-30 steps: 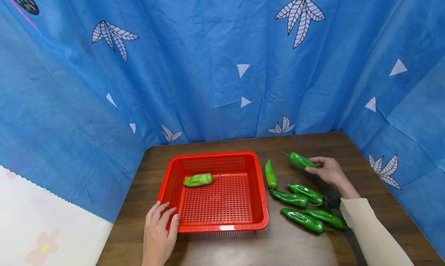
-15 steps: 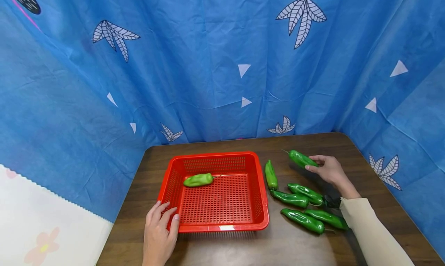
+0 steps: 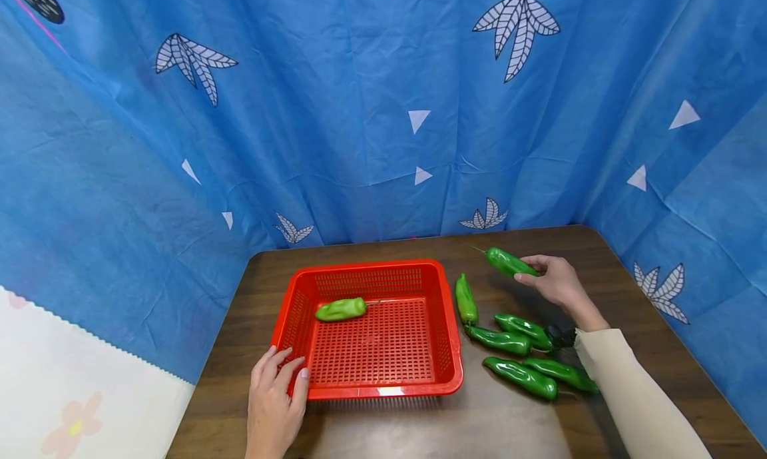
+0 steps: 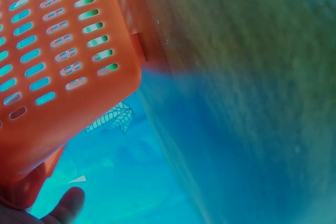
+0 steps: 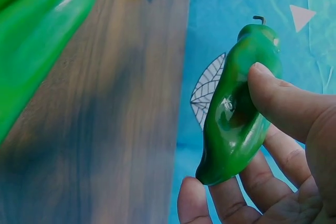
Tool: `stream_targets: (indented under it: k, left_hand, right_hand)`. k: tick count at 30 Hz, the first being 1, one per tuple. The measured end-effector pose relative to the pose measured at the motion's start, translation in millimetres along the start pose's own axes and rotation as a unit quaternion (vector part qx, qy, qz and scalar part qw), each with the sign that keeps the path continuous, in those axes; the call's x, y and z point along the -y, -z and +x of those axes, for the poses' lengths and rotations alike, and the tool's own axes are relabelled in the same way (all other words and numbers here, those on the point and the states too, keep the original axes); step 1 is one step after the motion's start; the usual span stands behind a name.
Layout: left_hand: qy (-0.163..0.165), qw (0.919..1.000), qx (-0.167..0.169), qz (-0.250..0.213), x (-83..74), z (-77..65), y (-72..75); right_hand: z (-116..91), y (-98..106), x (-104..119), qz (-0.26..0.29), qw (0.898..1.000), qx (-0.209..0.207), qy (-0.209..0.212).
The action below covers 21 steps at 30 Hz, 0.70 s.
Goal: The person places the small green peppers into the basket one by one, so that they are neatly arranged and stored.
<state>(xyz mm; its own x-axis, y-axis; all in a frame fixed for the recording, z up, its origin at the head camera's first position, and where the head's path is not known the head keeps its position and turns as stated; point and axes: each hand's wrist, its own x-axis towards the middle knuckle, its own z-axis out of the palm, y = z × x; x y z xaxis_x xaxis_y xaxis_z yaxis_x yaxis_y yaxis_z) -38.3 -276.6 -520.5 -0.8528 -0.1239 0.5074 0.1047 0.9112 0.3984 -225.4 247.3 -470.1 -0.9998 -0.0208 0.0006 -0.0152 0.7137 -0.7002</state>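
Note:
Pinched between the thumb and fingers of my right hand (image 3: pixel 556 282) is a long glossy green pepper (image 3: pixel 508 262). Its thin stem points away to the left in the head view. In the right wrist view the thumb presses one side of the pepper (image 5: pixel 239 114), and the fingers lie behind it. My left hand (image 3: pixel 277 396) rests at the near left corner of a red plastic basket (image 3: pixel 448 326), fingers relaxed along the rim. One light green pepper (image 3: pixel 340 310) lies inside the basket. In the left wrist view the slotted basket wall (image 4: pixel 94 90) shows beside one fingertip.
Several more green peppers lie right of the basket: an upright one (image 3: pixel 466 299) close to its side, others such as a dark one (image 3: pixel 521 377) nearer the front. They stand on a brown wooden table (image 3: pixel 383 432). Blue patterned curtain (image 3: pixel 371 146) hangs behind and at both sides.
My right hand has moved a little left and away from me, carrying the pepper. The left hand and the basket have stayed put.

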Motion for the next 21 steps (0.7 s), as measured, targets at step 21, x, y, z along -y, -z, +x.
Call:
stream_targets:
  k: [21]
  left_hand:
    - [-0.027,0.9995,-0.016,-0.009,2.1,0.0,-0.1]
  right_hand:
    - [7.3,-6.0,41.3,0.009,0.999,-0.013,0.039]
